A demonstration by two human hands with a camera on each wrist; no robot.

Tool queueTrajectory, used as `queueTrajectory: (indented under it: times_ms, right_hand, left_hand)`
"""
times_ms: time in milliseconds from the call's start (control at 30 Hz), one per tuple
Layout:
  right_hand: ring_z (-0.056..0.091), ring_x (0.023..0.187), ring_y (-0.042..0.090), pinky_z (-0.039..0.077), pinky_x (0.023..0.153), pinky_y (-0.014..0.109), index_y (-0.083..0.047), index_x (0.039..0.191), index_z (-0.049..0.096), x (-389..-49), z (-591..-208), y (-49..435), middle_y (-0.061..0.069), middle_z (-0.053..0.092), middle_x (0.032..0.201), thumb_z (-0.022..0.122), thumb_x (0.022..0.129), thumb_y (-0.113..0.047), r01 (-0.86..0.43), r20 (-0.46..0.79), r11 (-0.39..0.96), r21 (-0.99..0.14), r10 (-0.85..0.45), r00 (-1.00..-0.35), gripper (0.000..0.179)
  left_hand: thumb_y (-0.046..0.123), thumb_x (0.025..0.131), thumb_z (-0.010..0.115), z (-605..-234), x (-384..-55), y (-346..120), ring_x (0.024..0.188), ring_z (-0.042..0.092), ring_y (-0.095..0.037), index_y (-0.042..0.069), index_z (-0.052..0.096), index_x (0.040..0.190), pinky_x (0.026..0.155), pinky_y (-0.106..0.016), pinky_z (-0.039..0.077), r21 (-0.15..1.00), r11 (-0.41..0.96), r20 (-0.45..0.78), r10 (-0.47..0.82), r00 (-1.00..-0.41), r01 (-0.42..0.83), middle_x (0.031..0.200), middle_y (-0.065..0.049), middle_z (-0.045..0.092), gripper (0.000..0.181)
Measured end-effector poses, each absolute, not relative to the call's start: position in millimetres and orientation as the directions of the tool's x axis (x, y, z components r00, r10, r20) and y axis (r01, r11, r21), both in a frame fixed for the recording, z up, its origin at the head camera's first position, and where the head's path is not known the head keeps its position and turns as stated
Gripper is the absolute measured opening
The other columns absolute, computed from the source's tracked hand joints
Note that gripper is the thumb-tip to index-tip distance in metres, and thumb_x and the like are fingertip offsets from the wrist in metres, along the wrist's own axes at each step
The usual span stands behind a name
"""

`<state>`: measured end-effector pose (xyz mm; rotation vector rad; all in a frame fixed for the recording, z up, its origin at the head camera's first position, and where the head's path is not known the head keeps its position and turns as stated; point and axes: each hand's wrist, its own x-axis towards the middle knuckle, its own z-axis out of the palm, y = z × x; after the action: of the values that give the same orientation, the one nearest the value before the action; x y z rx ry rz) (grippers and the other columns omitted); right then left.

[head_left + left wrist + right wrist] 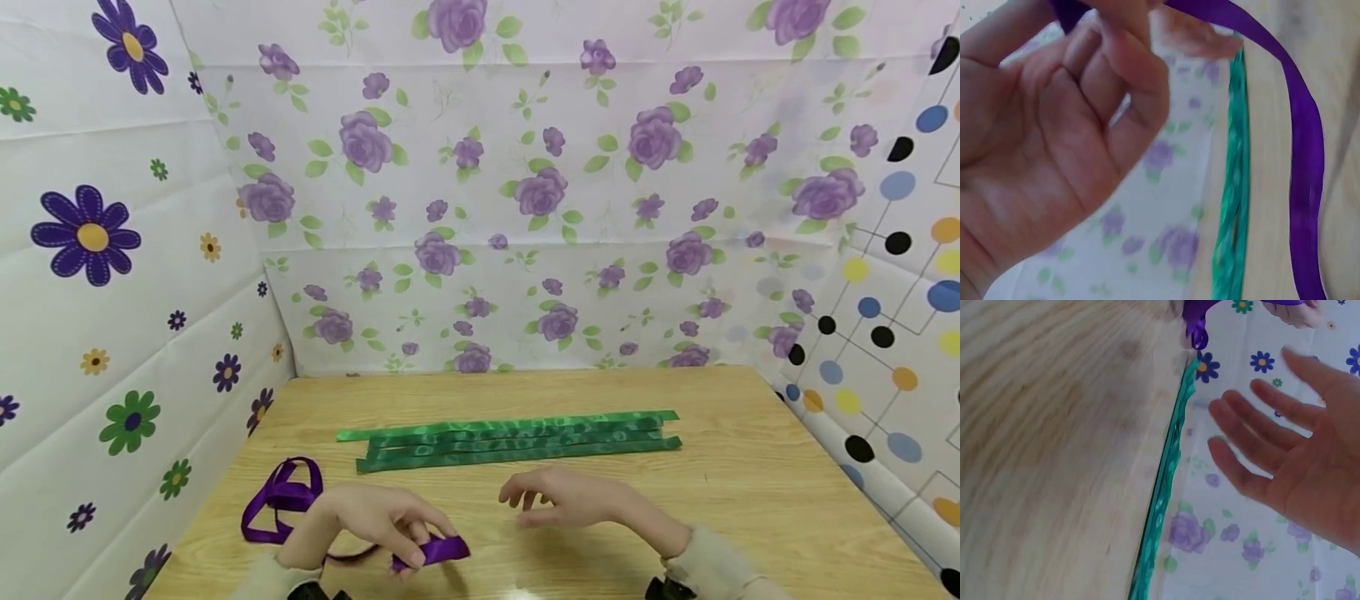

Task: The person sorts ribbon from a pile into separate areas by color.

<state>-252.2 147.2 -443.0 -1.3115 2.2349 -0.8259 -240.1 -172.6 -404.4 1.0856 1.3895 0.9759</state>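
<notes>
Between thumb and fingers, my left hand (pixel 378 517) pinches a purple ribbon (pixel 444 550) close to one end, above the front of the table. The rest of that ribbon trails back to a loose looped heap at the table's left; in the left wrist view a length of purple ribbon (pixel 1305 156) hangs in a curve. My right hand (pixel 566 497) hovers to the right with relaxed, slightly bent fingers and holds nothing, as the right wrist view confirms. Beyond both hands, several green ribbon strips (pixel 517 440) lie side by side across the table.
The wooden table (pixel 750 517) is bounded by a rose-patterned cloth (pixel 480 208) at the back. A flower-patterned cloth (pixel 172 350) stands on the left and a dotted cloth (pixel 885 317) on the right.
</notes>
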Motion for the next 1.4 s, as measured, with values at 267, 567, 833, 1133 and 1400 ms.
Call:
queueTrajectory:
  times_ms: [267, 567, 833, 1133, 1400]
  right_hand:
    - [0.047, 0.134, 0.015, 0.037, 0.111, 0.038, -0.006, 0.142, 0.044, -243.7, -445.6, 131.9, 0.020, 0.050, 0.140, 0.042, 0.100, -0.048, -0.370, 0.033, 0.048, -0.928, -0.977, -0.209, 0.059]
    - [0.065, 0.087, 0.005, 0.054, 0.086, 0.034, 0.027, 0.106, 0.042, -239.6, -445.2, 139.7, 0.040, 0.048, 0.083, 0.043, 0.104, -0.020, 0.012, 0.184, -0.186, -0.983, -0.978, -0.099, 0.047]
    - [0.060, 0.077, 0.001, 0.052, 0.071, 0.023, 0.031, 0.114, 0.040, -241.5, -446.3, 153.9, 0.032, 0.052, 0.079, 0.047, 0.103, -0.029, 0.078, 0.156, -0.161, -0.984, -0.985, -0.069, 0.062]
    - [0.066, 0.096, 0.009, 0.054, 0.090, 0.040, 0.024, 0.099, 0.037, -244.3, -443.8, 167.4, -0.002, 0.067, 0.104, 0.048, 0.101, -0.010, 0.077, 0.103, -0.115, -0.990, -0.984, -0.148, 0.035]
    - [0.056, 0.063, 0.007, 0.038, 0.045, 0.036, 0.003, 0.097, 0.056, -263.0, -439.8, 208.2, -0.002, 0.064, 0.082, 0.052, 0.097, 0.000, -0.139, 0.164, -0.109, -0.984, -0.855, -0.493, 0.005]
  left_hand:
    - [0.012, 0.104, 0.040, -413.8, -241.7, -138.4, 0.064, 0.058, -0.011, -0.014, 0.005, 0.148, 0.064, -0.025, 0.051, 0.995, 0.074, -0.082, 0.985, 0.152, 0.061, 0.076, -0.047, 0.043, 0.062]
    - [0.008, 0.104, 0.039, -416.5, -251.4, -156.4, 0.079, 0.060, 0.000, 0.021, 0.032, 0.152, 0.069, -0.022, 0.052, 0.999, -0.048, 0.049, 0.996, 0.075, -0.010, 0.077, -0.048, 0.037, 0.050]
    - [0.000, 0.103, 0.037, -424.6, -263.7, -184.7, 0.070, 0.056, -0.012, 0.015, 0.045, 0.145, 0.061, -0.029, 0.049, 0.991, -0.111, 0.115, 0.993, -0.042, 0.070, 0.075, -0.039, 0.043, 0.046]
    - [-0.003, 0.101, 0.039, -414.8, -269.6, -214.3, 0.077, 0.059, -0.005, -0.002, 0.061, 0.117, 0.069, -0.019, 0.047, 0.993, -0.096, 0.110, 0.970, -0.219, 0.074, 0.076, -0.028, 0.050, 0.027]
    - [-0.001, 0.101, 0.042, -411.2, -274.6, -242.4, 0.074, 0.061, -0.005, -0.019, 0.049, 0.097, 0.072, -0.028, 0.052, 0.991, 0.039, 0.021, 0.904, -0.426, 0.132, 0.081, 0.007, 0.066, 0.020]
